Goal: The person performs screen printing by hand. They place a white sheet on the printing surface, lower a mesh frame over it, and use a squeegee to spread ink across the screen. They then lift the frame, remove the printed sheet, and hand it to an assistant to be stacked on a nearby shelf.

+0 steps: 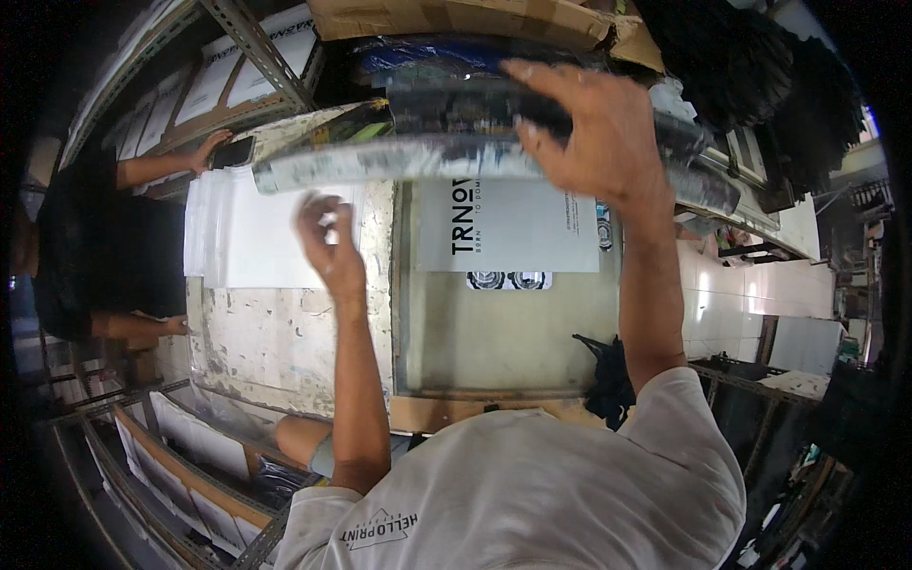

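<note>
A long, paint-smeared whitish bar (399,160), which looks like the edge of a raised frame, stretches across the far side of the worktable. My right hand (603,133) overlaps it, thumb and fingers spread; whether they touch it I cannot tell. Below the bar lies a pale sheet or bag (532,237) with black print, flat on a beige board (503,332). Blurred, my left hand (328,242) hangs over or beside a stack of white sheets (252,237), its fingers loosely curled around a gap with nothing visible in it.
At left a person in black (114,237) has one hand beside a dark phone-like object (233,152). Metal shelves (171,475) with white stacks stand near left. A cardboard box (456,19) sits at the far side. Black cloth (608,375) lies at the board's right edge.
</note>
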Demonstrator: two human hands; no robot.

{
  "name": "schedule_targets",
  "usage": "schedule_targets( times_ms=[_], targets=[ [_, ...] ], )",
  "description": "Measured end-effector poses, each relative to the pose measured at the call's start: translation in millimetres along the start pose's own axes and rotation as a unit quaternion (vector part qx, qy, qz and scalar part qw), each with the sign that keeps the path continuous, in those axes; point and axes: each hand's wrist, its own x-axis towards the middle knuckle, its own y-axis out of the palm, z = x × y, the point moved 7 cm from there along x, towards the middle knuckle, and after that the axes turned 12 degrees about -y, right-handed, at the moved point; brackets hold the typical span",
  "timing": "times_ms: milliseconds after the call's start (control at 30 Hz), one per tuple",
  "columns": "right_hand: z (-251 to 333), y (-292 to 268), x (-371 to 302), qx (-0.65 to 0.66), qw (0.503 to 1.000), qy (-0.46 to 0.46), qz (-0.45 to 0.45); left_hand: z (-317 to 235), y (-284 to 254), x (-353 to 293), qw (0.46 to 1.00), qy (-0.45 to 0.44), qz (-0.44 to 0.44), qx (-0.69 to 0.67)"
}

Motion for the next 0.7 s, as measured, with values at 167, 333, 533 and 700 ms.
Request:
schedule_targets(
  times_ms=[167, 333, 533, 700],
  targets=[
    [-24, -16, 49, 0.038, 0.999, 0.038, 0.005, 147, 37, -67, 0.956, -0.034, 0.045, 0.287],
    [-39, -13, 56, 0.041, 0.995, 0.081, 0.052, 127, 62, -97, 0.936, 0.015, 0.038, 0.351],
    [-40, -20, 58, 0.029, 0.996, 0.079, 0.012, 103, 55, -83, 0.989, -0.103, 0.011, 0.107],
    [-16, -27, 67, -0.014, 0.997, 0.077, 0.019, 100, -5, -52, 0.981, -0.195, 0.010, -0.016]
  ],
)
